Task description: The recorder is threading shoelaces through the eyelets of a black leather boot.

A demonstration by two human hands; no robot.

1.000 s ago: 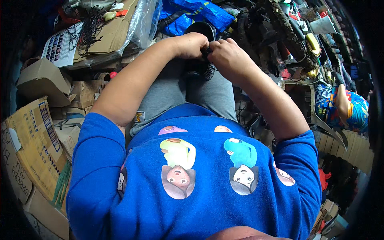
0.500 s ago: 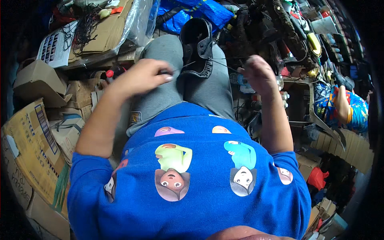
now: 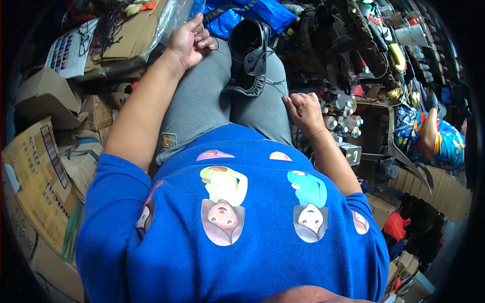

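A black shoe (image 3: 248, 63) lies across my thighs between the knees, its opening facing up and a gathered, puckered edge toward me. Thin dark thread (image 3: 275, 82) runs out of the shoe on both sides. Up beside my left knee, my left hand (image 3: 192, 43) is closed with the fingers curled, holding one end of the thread. My right hand (image 3: 307, 112) is closed too, thumb against the fingers, just right of my right thigh, and the other end of the thread leads toward it. Neither hand touches the shoe.
Cardboard boxes (image 3: 48, 96) crowd the left, below a flat cardboard sheet (image 3: 134, 43) with tangled cord. A blue plastic bag (image 3: 273, 17) lies beyond the shoe. Small bottles (image 3: 348, 121) and tools stand at right. Another person in a colourful shirt (image 3: 447, 144) sits far right.
My left hand has moved up and away past the knee, and my right hand has come down and slightly left, nearer my body. The shoe stays almost in place.
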